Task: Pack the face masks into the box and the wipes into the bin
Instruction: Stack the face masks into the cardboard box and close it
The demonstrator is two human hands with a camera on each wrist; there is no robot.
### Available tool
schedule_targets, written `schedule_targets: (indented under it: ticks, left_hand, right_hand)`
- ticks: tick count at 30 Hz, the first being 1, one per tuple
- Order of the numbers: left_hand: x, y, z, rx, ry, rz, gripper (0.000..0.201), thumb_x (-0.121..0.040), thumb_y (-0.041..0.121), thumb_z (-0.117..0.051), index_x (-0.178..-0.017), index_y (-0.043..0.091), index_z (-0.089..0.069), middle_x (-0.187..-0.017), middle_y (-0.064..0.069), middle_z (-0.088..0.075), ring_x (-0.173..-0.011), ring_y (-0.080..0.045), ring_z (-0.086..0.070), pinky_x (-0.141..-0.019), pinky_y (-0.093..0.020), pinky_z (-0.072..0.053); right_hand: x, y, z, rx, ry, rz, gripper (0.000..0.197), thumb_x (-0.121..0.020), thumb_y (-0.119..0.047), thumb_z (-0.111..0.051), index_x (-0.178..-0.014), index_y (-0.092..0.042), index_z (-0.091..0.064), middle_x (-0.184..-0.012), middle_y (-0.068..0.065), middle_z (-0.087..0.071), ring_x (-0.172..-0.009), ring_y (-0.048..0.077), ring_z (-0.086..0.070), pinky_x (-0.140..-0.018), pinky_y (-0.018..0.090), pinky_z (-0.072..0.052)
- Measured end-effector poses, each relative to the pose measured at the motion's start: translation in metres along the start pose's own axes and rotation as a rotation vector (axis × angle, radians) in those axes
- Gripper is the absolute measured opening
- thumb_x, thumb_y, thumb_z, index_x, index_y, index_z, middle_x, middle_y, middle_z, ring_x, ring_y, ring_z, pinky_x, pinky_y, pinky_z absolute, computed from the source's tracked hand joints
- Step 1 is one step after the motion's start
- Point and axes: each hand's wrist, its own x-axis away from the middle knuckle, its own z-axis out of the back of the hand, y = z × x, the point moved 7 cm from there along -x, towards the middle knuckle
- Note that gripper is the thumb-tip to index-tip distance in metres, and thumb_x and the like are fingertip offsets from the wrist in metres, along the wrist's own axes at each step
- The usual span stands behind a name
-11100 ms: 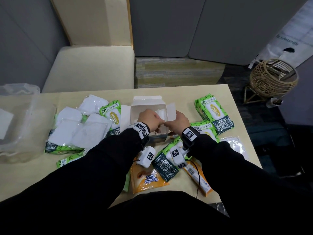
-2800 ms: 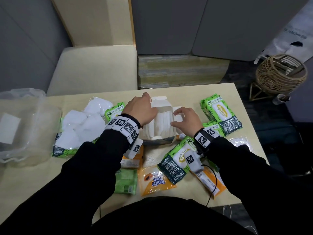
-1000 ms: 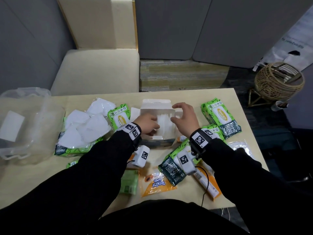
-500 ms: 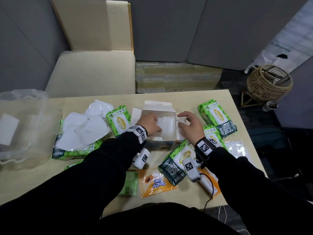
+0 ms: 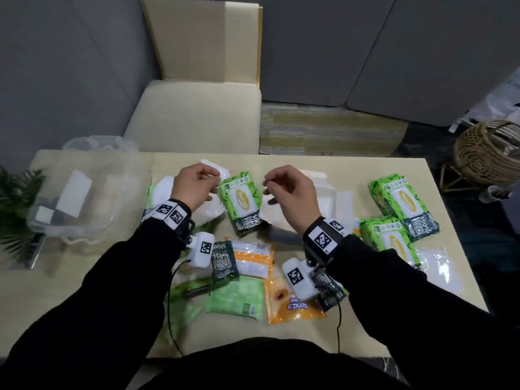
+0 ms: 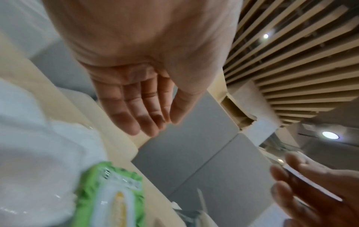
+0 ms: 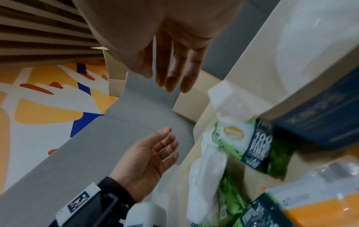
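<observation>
Both hands hover above the table with loose, relaxed fingers and hold nothing. My left hand (image 5: 197, 184) is over the pile of white face masks (image 5: 164, 190). My right hand (image 5: 287, 190) is in front of the open white box (image 5: 326, 190), which it partly hides. A green wipes pack (image 5: 242, 201) lies on the table between the two hands. In the wrist views the left hand (image 6: 143, 116) and the right hand (image 7: 172, 79) show empty palms. The clear plastic bin (image 5: 84, 198) stands at the left of the table.
More green wipes packs (image 5: 399, 201) lie at the right, orange packs (image 5: 292, 302) and a pale green pack (image 5: 236, 302) near the front edge. A clear wrapper (image 5: 439, 266) is at the right edge. A chair (image 5: 197, 116) stands behind the table, a wicker basket (image 5: 486, 153) on the floor.
Both hands have left the box and lifted up and to the left, empty. The head view has swung left, so the bin sits further in.
</observation>
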Motion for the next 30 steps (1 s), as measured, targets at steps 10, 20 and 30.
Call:
schedule_targets:
  ticks: [10,20,30]
  left_hand:
    - [-0.027,-0.119,0.094,-0.545,0.083,0.193,0.057,-0.084,0.013,-0.076,-0.137,0.019,-0.058,-0.138,-0.018,-0.054,-0.123,-0.037,-0.058,-0.103,-0.039,-0.047]
    - [-0.015,-0.165,0.086,-0.714,-0.074,0.208,0.113,-0.065,0.026,-0.095,-0.155,0.024,-0.027,-0.141,-0.013,-0.044,-0.128,-0.036,-0.052,-0.104,-0.046,-0.049]
    - [-0.014,-0.171,0.091,-0.511,-0.228,0.287,0.066,-0.066,0.028,-0.088,-0.125,0.019,-0.059,-0.118,-0.002,-0.07,-0.106,-0.027,-0.066,-0.094,-0.035,-0.053]
  right_hand:
    - [-0.028,0.071,-0.141,0.192,-0.179,-0.396,0.035,-0.088,-0.017,-0.077,-0.122,-0.016,-0.067,-0.123,0.006,-0.069,-0.114,0.025,-0.066,-0.104,0.043,-0.052]
    - [-0.044,0.13,-0.196,0.646,-0.215,-0.424,0.074,-0.083,-0.037,-0.081,-0.148,-0.018,-0.05,-0.145,0.009,-0.057,-0.131,0.029,-0.056,-0.103,0.034,-0.046]
    - [-0.023,0.136,-0.219,0.805,-0.317,-0.382,0.065,-0.074,-0.025,-0.087,-0.13,-0.035,-0.057,-0.131,0.013,-0.05,-0.105,0.03,-0.061,-0.087,0.029,-0.05]
